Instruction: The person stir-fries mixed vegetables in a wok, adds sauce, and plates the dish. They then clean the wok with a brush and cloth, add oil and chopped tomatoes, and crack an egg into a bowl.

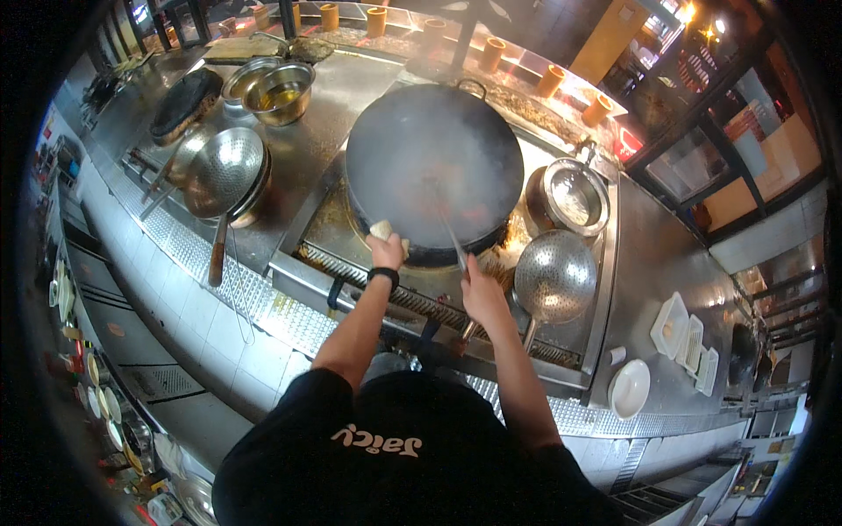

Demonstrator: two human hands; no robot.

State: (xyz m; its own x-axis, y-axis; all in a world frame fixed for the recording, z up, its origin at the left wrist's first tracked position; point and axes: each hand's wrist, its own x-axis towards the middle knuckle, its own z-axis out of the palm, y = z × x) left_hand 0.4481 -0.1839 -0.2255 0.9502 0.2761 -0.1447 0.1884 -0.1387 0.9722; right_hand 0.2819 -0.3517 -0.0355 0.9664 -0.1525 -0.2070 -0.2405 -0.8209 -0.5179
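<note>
A large black wok (pixel 395 151) sits over the burner in front of me, full of steam. Reddish food (pixel 473 213) shows faintly inside; the rest is veiled. At the wok's near left rim, my left hand (pixel 387 252) grips a folded pale cloth (pixel 380 229). My right hand (pixel 483 292) is closed around the handle of a long metal cooking utensil (pixel 452 233) that slants into the wok. Steam blurs its head, so whether it is a ladle or a spatula is unclear.
Right of the wok are a metal pot of clear liquid (pixel 575 196) and a perforated strainer (pixel 556 276). Another strainer (pixel 227 167) rests at left, near a steel bowl of oil (pixel 279 95). A white bowl (pixel 629 389) and white plastic baskets (pixel 669 325) stand at far right.
</note>
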